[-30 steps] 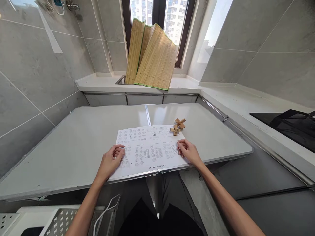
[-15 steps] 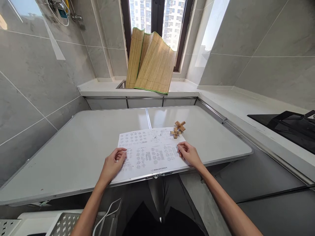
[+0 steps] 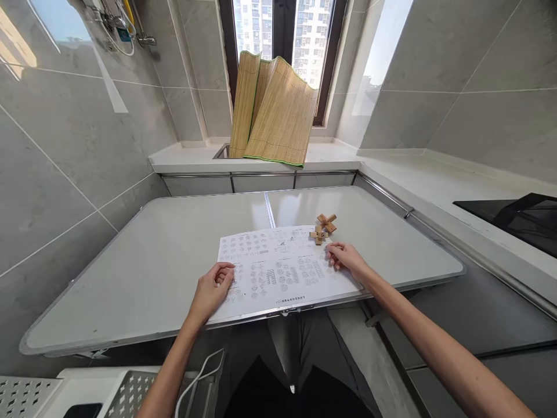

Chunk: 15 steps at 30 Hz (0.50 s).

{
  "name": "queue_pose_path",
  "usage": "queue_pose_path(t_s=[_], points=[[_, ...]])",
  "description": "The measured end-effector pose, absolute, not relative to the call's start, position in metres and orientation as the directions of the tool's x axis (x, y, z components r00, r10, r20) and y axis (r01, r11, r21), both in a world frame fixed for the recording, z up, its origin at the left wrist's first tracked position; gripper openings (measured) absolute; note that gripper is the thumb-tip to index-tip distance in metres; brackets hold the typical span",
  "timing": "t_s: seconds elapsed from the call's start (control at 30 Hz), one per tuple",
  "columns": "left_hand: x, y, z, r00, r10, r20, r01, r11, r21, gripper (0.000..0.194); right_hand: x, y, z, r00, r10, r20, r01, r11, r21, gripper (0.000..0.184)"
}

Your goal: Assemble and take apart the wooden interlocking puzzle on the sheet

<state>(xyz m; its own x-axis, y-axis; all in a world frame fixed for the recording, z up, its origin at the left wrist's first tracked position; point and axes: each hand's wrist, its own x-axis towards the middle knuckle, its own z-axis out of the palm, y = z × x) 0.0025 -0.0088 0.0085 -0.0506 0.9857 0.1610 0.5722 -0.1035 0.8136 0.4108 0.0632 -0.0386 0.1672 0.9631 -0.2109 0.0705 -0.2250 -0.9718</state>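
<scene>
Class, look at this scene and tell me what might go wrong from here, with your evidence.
The near wooden piece sits at the sheet's far right corner, so tugging the paper might shift it.
The right hand, close by, might knock it.
The sheet reaches the table's near edge, where it might crease.

1. Printed figures on the white rectangular paper sheet (image 3: pixel 282 273): too small to read.
2. The sheet's left edge: partly covered by the left hand (image 3: pixel 213 290).
3. Black, flat, glossy panel (image 3: pixel 528 223): cut off at right.
4. Dark-framed rectangular window (image 3: pixel 312 46): cut off above, partly behind the tan slatted mat (image 3: pixel 282 116).
</scene>
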Motion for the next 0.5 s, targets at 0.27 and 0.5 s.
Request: queue_pose_path(t_s=[0.27, 0.5], points=[[0.001, -0.008, 0.005, -0.056, 0.985, 0.165, 0.577, -0.103, 0.81, 0.034, 0.426, 0.119, -0.033, 0.363, 0.911, -0.195, 0.203, -0.282, -0.938, 0.039], [-0.002, -0.009, 0.001, -0.052, 0.985, 0.164, 0.568, -0.106, 0.817, 0.032, 0.414, 0.135, -0.008, 0.394, 0.917, 0.065, 0.445, -0.128, -0.887, 0.032]])
